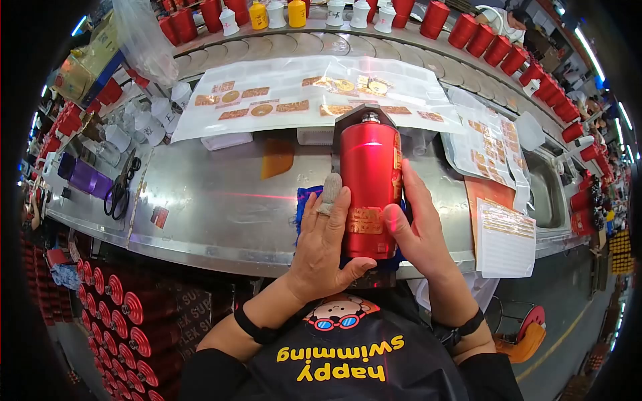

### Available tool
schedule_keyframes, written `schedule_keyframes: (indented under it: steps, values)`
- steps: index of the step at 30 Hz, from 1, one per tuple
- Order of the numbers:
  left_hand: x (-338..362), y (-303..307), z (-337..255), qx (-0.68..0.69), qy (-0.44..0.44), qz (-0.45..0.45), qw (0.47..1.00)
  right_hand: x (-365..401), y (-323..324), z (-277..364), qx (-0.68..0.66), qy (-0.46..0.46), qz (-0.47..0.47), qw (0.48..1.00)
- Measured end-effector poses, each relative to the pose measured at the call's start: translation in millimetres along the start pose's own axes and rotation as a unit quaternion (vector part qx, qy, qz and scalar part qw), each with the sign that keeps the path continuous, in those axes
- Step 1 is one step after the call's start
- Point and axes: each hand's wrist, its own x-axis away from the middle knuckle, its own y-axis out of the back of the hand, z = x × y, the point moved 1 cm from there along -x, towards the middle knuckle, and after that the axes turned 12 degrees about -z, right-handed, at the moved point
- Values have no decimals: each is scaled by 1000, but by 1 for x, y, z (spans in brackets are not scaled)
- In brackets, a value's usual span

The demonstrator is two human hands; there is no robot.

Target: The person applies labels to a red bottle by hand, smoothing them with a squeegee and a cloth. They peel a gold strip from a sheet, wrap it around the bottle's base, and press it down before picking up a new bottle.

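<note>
A glossy red bottle (368, 180) with gold decals lies in front of me on the bench, its narrow metal neck pointing away, against a dark angular stand (344, 123). My left hand (322, 244) rests along the bottle's left side, fingers together, with a grey cover on one finger. My right hand (422, 230) presses the right side, its thumb on the red surface near a gold decal. The bottle is held between both hands. Part of a blue cloth (305, 198) shows beneath the left fingers and the bottle.
Clear decal sheets (267, 73) lie beyond the bottle, with more sheets (485, 144) at the right beside a sink (545, 190). Black scissors (120, 190) and a purple bottle (90, 179) sit left. Red bottles (435, 20) line the conveyor; a person (505, 23) is at the far right.
</note>
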Motion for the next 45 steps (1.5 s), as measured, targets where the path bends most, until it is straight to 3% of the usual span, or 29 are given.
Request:
schedule_keyframes:
  steps: [5, 8, 17, 23, 32, 35, 38, 45]
  values:
    - [0, -1, 0, 74, 43, 1, 996, -8, -15, 12, 61, 18, -37, 997]
    - [-1, 0, 1, 47, 14, -5, 999, -10, -14, 15, 69, 21, -31, 997]
    - [1, -1, 2, 98, 58, -5, 993, -10, -12, 11, 18, -25, -14, 999]
    - [3, -3, 3, 140, 103, -22, 984, -8, -14, 15, 84, 36, -21, 996]
    - [4, -4, 1, 136, 111, -31, 984, -9, -13, 12, 3, -34, -12, 999]
    - [7, -4, -2, 115, 35, -110, 987, -7, -12, 10, 12, -19, -15, 1000]
    - [14, 1, -4, 77, -83, -83, 990, -6, -12, 8, 20, 1, -23, 1000]
    - [1, 1, -9, 14, -76, -77, 994, -4, -11, -2, -6, 17, -21, 1000]
